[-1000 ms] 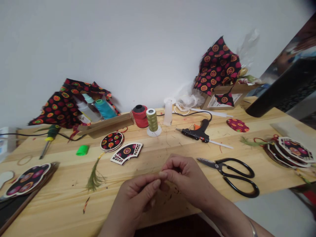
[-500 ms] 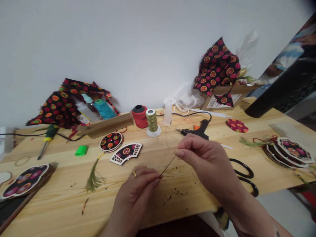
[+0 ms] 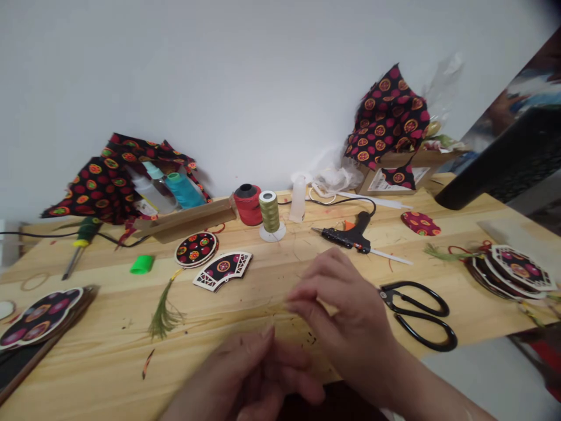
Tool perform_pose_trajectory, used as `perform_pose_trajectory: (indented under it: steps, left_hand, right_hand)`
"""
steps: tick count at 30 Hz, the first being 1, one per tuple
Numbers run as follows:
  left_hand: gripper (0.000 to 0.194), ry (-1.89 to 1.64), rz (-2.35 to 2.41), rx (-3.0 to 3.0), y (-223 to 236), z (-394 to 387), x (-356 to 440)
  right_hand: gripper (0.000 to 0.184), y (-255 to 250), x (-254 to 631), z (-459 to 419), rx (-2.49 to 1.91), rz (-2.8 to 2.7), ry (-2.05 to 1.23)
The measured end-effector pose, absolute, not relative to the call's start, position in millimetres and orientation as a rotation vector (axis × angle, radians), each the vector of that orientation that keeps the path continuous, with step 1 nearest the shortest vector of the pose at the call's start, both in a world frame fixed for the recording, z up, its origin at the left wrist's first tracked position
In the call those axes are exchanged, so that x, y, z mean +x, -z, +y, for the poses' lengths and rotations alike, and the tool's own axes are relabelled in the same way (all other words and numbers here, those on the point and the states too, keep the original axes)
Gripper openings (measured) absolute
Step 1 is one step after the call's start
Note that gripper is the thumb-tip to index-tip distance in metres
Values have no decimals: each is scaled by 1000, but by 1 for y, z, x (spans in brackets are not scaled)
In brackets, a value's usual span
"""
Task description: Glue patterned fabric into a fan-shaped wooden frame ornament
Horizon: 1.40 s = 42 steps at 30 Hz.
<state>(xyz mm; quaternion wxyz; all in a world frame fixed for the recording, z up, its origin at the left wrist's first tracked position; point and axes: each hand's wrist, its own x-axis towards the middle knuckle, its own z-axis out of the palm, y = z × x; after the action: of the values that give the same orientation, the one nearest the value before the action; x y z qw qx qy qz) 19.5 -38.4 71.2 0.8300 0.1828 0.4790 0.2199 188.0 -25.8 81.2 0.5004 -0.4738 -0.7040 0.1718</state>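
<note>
Low at the table's front edge, my left hand [image 3: 258, 374] is palm up and smeared by motion, its thumb apart from the loosely bent fingers; nothing shows in it. Just above and to its right, my right hand [image 3: 346, 316] has thumb and forefinger pinched together; whatever lies between them is too fine or blurred to make out. Black-handled scissors [image 3: 421, 313] lie right of this hand, tips hidden behind it. Beyond the hands are a fan-shaped fabric piece in a pale cut-out frame [image 3: 223, 271] and a round fabric piece with a green tassel [image 3: 196, 249].
A black glue gun [image 3: 350, 237] lies behind the hands. Spools of olive thread [image 3: 269, 213] and red thread [image 3: 248, 207] stand near the wall. Framed fabric pieces are stacked at right [image 3: 521, 269] and left [image 3: 41, 316]. A screwdriver [image 3: 81, 248] and green cap [image 3: 142, 264] lie left.
Half a second ago a thin dark thread was stretched between both hands; now it cannot be seen. The left hand has dropped and turned palm up; the right has come down and left.
</note>
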Motion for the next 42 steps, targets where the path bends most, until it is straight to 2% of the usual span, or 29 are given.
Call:
perform_pose_trajectory:
  steps: [4,11,17,23,30,38,42]
  left_hand:
    - [28,-601,969,284,-62,-36,27]
    - [16,-544,1019,310,-74,-32,28]
    - [14,-542,967,342,-57,-31,23]
    - [10,-581,1037,370,-50,-26,19]
    - [16,-581,1105,439,-49,-23,15]
    - [19,-641,1147,520,-49,-19,15]
    - [17,-682,1108,556,-47,-18,14]
  right_hand:
    - [21,-66,183,-45,-1031,-1862,-313]
    - [26,-52,184,-63,-1057,-2053,-158]
    - [26,-51,186,-63,-958,-2132,-205]
    - [38,-36,185,-62,-860,-2091,-418]
    - [23,-27,180,-67,-816,-2128,-822]
    - [7,-12,172,-57,-553,-2377,-837]
    - [6,0,170,-53,-434,-2473,-897]
